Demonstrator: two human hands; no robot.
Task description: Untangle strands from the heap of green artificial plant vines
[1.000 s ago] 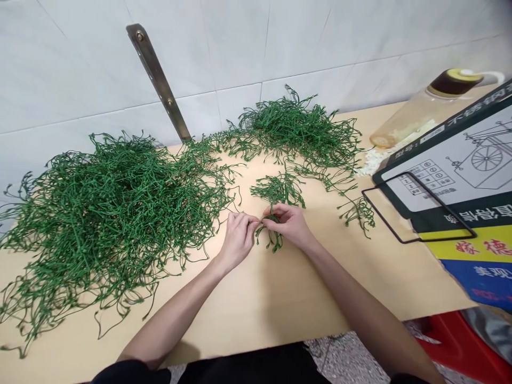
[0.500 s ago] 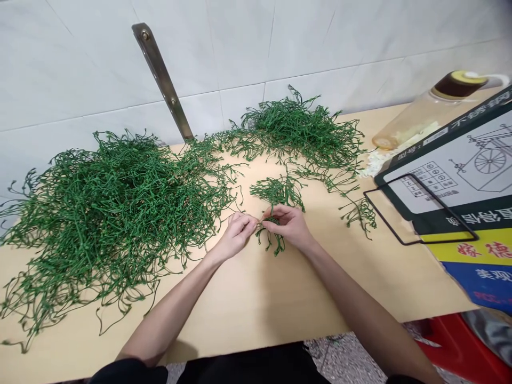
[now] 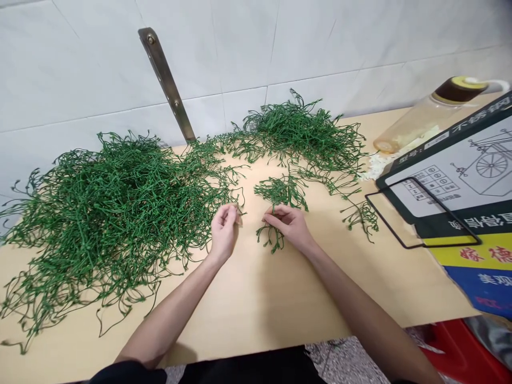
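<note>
My right hand (image 3: 291,226) pinches a small bunch of green plastic sprigs (image 3: 272,238) that hangs from its fingers over the light wooden table (image 3: 256,298). My left hand (image 3: 223,230) is a short way to the left, fingers curled into a pinch, at the edge of the big tangled pile of green sprigs (image 3: 104,208); whether it holds a thin stem I cannot make out. A small loose cluster of sprigs (image 3: 280,190) lies just beyond my right hand. A second heap of sprigs (image 3: 304,133) lies at the back by the wall.
A printed cardboard box (image 3: 468,192) with a black wire frame (image 3: 420,213) on it fills the right side. A plastic bottle (image 3: 424,117) lies behind it. A metal bracket (image 3: 166,82) slants down the white tiled wall. A red object (image 3: 460,352) sits below the table edge.
My hands were touching over the small bunch; now the left hand has pulled away to the left toward the big pile. The right hand keeps the bunch.
</note>
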